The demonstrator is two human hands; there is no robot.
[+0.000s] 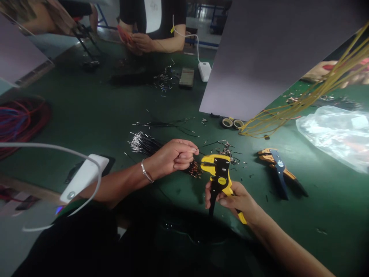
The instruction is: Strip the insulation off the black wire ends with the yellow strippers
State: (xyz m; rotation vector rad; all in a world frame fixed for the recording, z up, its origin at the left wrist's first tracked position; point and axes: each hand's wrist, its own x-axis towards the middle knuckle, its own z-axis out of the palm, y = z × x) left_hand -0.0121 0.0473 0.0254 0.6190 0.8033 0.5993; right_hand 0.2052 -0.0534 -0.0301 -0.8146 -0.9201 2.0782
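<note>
The yellow-and-black wire stripper (221, 173) is up in front of the person, over the near part of the green table (86, 104), its mouth turned toward the left hand (176, 154). The right hand (235, 194) has its fingers wrapped round the handles, which stand apart below the head. The left hand's fingers are drawn together, thumb pressed to forefinger, just beside that mouth; from where I stand I can't tell whether a fine wire sits in the pinch.

Under the left hand lies a bundle of black wires (150, 144), silvery tips fanned at one end, coppery ones at the other. Beyond the tool's head are small scattered pieces (226, 148). Off to the right rests a blue-and-orange stripper (279, 164), with a clear plastic bag (331, 130) farther over. Two tape rolls (227, 123) sit near the foot of a grey panel (248, 57). Across the table, a co-worker's hands (142, 42) grip something red.
</note>
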